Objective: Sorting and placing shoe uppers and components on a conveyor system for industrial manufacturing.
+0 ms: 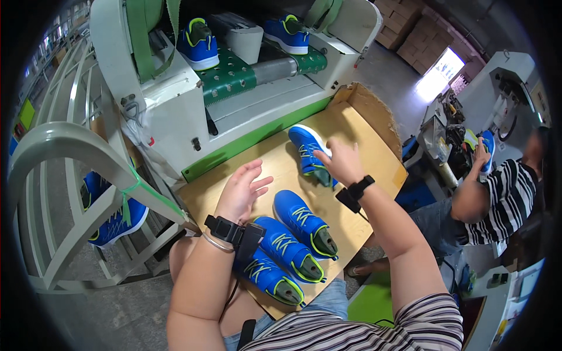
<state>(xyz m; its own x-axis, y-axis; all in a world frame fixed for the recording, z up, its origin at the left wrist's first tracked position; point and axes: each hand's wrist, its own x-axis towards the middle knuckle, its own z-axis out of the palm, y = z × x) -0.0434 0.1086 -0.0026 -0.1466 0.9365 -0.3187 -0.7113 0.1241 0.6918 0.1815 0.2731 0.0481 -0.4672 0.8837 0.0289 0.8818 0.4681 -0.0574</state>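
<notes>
In the middle of the frame, the left hand (239,192) hangs empty above a pale wooden board (216,190), its fingers loosely curled and apart, while the right hand (345,162), just right of the upper centre, has its fingertips at the white-soled side of a single blue shoe (304,146), though I cannot tell whether they grip it. Three more blue shoes (285,243) lie side by side at the lower centre, below a machine's green belt (231,85) in the upper part.
</notes>
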